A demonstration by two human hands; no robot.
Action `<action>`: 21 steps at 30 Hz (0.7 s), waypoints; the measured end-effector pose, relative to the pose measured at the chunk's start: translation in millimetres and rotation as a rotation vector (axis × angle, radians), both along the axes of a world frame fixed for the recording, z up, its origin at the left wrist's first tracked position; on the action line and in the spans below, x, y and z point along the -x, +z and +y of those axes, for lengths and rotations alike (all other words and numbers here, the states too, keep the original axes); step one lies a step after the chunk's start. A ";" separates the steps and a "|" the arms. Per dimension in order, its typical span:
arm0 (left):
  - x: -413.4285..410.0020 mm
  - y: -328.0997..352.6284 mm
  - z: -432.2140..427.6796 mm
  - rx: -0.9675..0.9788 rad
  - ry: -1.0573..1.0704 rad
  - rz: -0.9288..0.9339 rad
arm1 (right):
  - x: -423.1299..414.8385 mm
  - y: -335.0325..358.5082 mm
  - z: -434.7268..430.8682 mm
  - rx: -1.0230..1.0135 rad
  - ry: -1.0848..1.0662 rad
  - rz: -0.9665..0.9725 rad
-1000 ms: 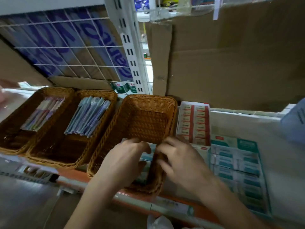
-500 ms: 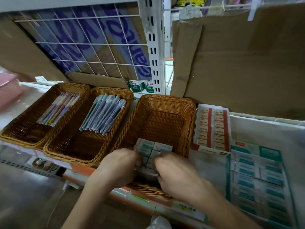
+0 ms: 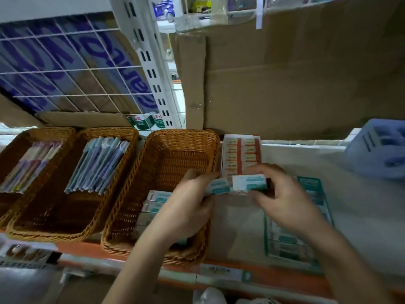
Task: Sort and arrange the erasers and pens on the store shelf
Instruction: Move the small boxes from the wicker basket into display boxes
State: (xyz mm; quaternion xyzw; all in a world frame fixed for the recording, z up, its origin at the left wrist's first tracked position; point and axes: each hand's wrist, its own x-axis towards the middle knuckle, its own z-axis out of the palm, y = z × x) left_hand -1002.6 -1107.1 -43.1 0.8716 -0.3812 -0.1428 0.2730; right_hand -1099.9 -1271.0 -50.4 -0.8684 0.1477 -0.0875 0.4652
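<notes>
Shelf: left grip, right grip pinching teal erasers.

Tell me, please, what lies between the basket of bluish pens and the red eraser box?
In the head view, a third wicker basket stands there, teal erasers stacked at its near end; the left hand hovers over it, holding one more.

A stationery shop: a shelf with price labels, wicker baskets of pens, boxed erasers
</notes>
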 end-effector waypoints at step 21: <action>67.5 -46.7 -95.0 -0.226 -0.220 -0.250 | 92.9 -55.2 -70.1 0.494 -0.204 0.275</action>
